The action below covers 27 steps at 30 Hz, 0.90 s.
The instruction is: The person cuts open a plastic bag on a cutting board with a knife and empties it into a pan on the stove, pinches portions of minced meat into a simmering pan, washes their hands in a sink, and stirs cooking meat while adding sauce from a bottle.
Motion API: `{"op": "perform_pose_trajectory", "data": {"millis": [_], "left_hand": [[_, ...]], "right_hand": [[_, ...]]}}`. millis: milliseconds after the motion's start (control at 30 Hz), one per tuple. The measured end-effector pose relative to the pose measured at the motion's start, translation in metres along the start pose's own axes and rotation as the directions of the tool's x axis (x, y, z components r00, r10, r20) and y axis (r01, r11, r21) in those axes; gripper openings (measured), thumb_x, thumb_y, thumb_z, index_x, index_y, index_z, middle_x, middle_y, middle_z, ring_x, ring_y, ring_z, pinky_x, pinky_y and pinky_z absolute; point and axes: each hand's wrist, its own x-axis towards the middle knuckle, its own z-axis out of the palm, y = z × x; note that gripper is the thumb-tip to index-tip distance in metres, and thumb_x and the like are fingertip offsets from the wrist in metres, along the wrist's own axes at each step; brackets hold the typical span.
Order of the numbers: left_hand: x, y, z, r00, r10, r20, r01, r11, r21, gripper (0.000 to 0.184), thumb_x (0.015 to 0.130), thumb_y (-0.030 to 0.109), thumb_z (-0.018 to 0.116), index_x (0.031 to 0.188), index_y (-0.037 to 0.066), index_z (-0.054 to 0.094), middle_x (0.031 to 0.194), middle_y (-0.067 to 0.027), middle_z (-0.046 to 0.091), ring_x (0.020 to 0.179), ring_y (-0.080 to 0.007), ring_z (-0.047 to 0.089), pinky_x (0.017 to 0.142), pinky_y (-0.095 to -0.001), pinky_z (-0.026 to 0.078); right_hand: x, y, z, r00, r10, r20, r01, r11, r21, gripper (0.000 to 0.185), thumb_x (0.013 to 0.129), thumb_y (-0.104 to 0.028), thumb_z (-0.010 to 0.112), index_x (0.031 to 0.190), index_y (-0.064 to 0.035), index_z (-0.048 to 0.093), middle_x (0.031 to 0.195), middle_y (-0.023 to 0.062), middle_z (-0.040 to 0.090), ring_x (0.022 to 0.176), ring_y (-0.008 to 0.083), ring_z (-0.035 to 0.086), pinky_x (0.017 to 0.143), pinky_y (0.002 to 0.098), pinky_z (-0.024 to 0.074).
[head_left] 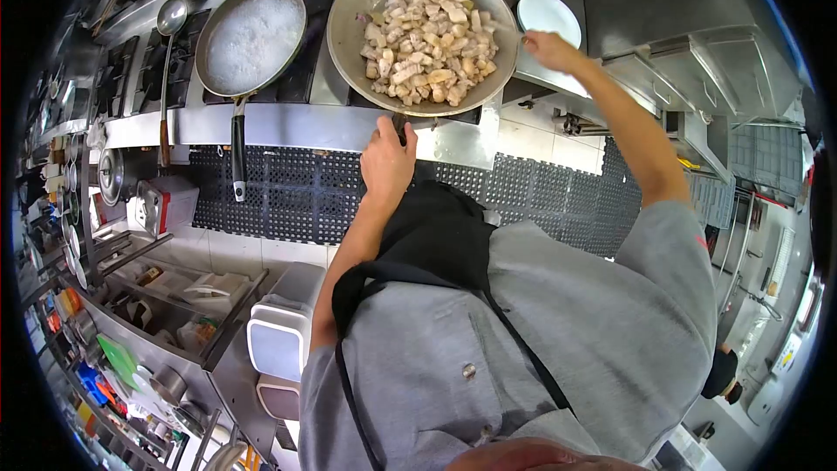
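Observation:
A large frying pan (349, 78) full of browned, diced meat (432, 39) sits on the stove in front of me. My left hand (389, 157) is wrapped round its dark handle, at the near side. At the right rim of the pan is my right hand (551, 51), fingers closed together. Whether they pinch the rim or some small thing, I cannot make out. Just behind that hand lies a white plate (558, 16). To the left, a smaller frying pan (206, 44) holds white, foamy liquid (255, 42), its black handle pointing toward me.
A long-handled ladle (166, 70) lies across the stove (131, 78) at the left. Black perforated mats (288, 183) cover the floor. Behind on the left are a steel counter (192, 349) with containers and a lidded bin (279, 331). Another person (722, 375) is partly visible at far right.

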Motion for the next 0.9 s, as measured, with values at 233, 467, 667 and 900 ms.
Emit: {"op": "perform_pose_trajectory", "data": {"millis": [233,467,667,900], "left_hand": [[0.002,0.0,0.001,1.0,0.021,-0.001,-0.021,0.999,-0.027,0.03,0.09,0.026,0.061,0.091,0.002,0.043,0.068,-0.0232,0.06,0.059,-0.0443,0.06,0.053,-0.0523,0.049],[0.001,0.001,-0.004,1.0,-0.016,0.025,0.017,1.0,-0.025,0.033,0.09,0.028,0.061,0.093,0.001,0.042,0.071,-0.0264,0.061,0.06,-0.0467,0.06,0.054,-0.0542,0.048],[0.0,0.003,-0.006,1.0,0.001,0.008,-0.001,1.0,-0.029,0.033,0.09,0.028,0.061,0.093,0.001,0.042,0.071,-0.0273,0.061,0.06,-0.0475,0.06,0.054,-0.0544,0.048],[0.001,-0.003,0.0,1.0,0.017,-0.003,-0.018,0.996,-0.092,0.031,0.09,0.026,0.061,0.09,0.001,0.043,0.072,-0.0263,0.061,0.063,-0.0468,0.06,0.055,-0.0538,0.047]], "right_hand": [[-0.048,-0.071,-0.029,0.917,0.275,0.287,-0.343,0.913,0.22,0.026,0.094,-0.029,0.049,0.098,-0.0047,0.056,0.073,0.0134,0.06,0.051,0.0251,0.058,0.047,0.0382,0.0467],[-0.099,-0.109,-0.074,0.985,0.109,-0.133,-0.131,0.978,-0.165,0.025,0.097,-0.029,0.049,0.111,-0.0103,0.058,0.088,0.0186,0.067,0.082,0.0382,0.067,0.07,0.0521,0.0517],[-0.066,-0.091,-0.103,0.973,0.125,-0.196,-0.192,0.908,-0.372,0.025,0.097,-0.032,0.049,0.113,-0.0152,0.057,0.09,0.0195,0.067,0.085,0.0399,0.066,0.072,0.0507,0.0523],[-0.07,-0.045,-0.016,0.96,0.242,0.14,-0.231,0.969,-0.09,0.03,0.091,-0.02,0.048,0.113,-0.0037,0.06,0.1,0.0229,0.067,0.094,0.034,0.067,0.08,0.0487,0.0502]]}}
